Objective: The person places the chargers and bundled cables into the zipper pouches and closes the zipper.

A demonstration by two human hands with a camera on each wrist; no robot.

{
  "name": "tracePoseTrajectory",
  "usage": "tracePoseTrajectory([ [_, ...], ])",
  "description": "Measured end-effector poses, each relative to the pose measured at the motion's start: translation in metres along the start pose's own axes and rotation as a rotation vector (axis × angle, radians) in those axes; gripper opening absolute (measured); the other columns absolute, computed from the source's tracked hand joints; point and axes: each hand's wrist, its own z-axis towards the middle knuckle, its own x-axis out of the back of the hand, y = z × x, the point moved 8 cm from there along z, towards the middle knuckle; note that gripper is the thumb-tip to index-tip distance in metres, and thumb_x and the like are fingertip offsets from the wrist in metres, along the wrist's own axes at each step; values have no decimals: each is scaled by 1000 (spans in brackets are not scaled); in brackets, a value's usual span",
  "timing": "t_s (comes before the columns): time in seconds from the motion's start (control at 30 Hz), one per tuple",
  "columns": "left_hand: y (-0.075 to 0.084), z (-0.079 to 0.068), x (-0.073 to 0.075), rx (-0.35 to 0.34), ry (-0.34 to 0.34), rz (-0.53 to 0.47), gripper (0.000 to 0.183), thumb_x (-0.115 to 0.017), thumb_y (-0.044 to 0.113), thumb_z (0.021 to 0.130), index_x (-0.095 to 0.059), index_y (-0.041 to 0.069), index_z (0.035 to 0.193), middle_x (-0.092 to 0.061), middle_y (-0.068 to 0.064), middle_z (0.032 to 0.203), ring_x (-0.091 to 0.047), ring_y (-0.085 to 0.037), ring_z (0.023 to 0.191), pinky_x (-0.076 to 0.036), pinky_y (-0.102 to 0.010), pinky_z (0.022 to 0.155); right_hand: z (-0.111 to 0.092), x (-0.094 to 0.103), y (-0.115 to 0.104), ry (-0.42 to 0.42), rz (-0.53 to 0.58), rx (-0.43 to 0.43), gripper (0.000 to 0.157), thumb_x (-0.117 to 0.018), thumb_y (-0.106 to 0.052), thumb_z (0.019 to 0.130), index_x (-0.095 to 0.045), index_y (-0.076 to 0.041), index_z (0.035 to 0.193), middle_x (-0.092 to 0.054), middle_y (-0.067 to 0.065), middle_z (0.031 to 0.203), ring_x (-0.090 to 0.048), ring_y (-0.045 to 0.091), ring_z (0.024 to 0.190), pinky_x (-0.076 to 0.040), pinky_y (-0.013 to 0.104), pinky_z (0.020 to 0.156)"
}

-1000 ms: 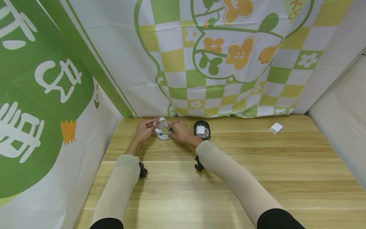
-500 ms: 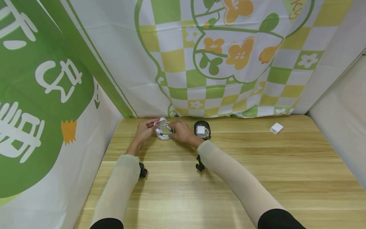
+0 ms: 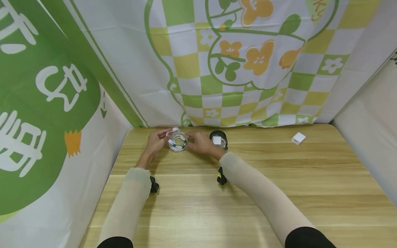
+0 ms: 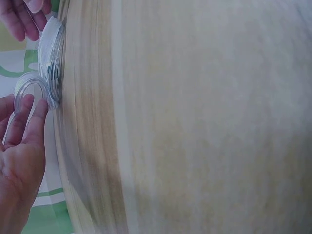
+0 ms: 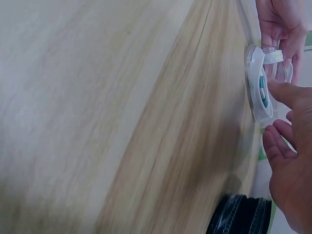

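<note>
A clear round pouch (image 3: pixel 177 148) with white trim sits near the back left of the table, its flap (image 4: pixel 31 83) raised. Inside lies a coiled white cable (image 3: pixel 180 137) with teal-green bits along it. My left hand (image 3: pixel 156 141) holds the flap from the left, fingers against the clear plastic. On the other side, my right hand (image 3: pixel 201 143) has its fingers extended at the pouch's right rim; in the right wrist view, one fingertip (image 5: pixel 275 87) overlaps the opening and the other fingers (image 5: pixel 278 146) are loosely bent with nothing in them.
Right of my right hand stands an open black round case (image 3: pixel 222 134) holding a white charger block (image 3: pixel 217 140) and some cable. Another white charger block (image 3: pixel 298 138) lies farther right on the wooden table (image 3: pixel 263 182). A printed curtain (image 3: pixel 217 103) hangs along the back edge.
My right hand has drawn back slightly to the right, off the cable coil toward the pouch's rim. The left hand stays put with the flap.
</note>
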Motion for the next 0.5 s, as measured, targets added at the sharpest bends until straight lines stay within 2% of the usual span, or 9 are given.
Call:
tracePoseTrajectory([
  [0.5, -1, -1, -1, 2, 4, 18, 41, -58, -10, 101, -56, -14, 142, -56, -36, 142, -55, -48, 137, -58, -18, 88, -11, 11, -1, -56, 181, -12, 66, -89, -13, 87, -60, 5, 144, -66, 22, 141, -68, 34, 126, -55, 41, 108],
])
